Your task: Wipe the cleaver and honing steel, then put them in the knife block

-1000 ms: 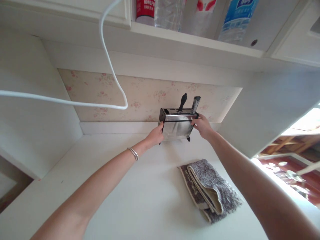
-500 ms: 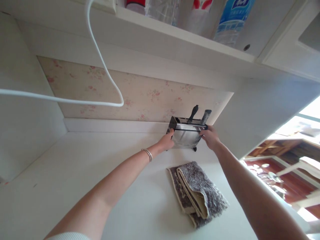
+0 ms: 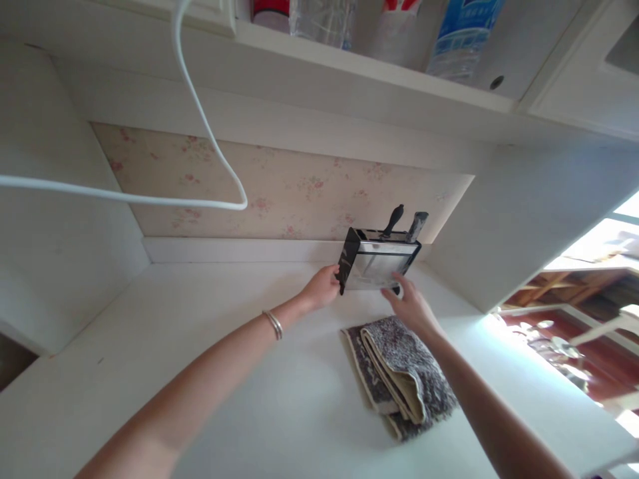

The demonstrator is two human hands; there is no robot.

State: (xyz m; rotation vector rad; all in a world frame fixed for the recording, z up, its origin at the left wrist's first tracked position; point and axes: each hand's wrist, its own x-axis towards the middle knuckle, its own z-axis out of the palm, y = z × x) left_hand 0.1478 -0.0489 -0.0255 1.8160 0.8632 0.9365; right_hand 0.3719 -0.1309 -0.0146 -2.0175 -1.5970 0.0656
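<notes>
A shiny metal knife holder with two dark handles sticking out of its top stands in the back right corner of the white counter, against the flowered wall. My left hand touches its left end with the fingers curled against the dark side panel. My right hand hovers just in front of the holder's lower right corner, fingers apart, holding nothing. A folded grey-brown towel lies on the counter under my right forearm.
A white cable loops down from above on the left. A shelf overhead carries several bottles. A white side panel closes the counter's right end; beyond it, lower down, there is red furniture in bright light.
The holder has been set further into the right corner and turned a little. My right hand has let go of its right end and drawn back towards the towel.
</notes>
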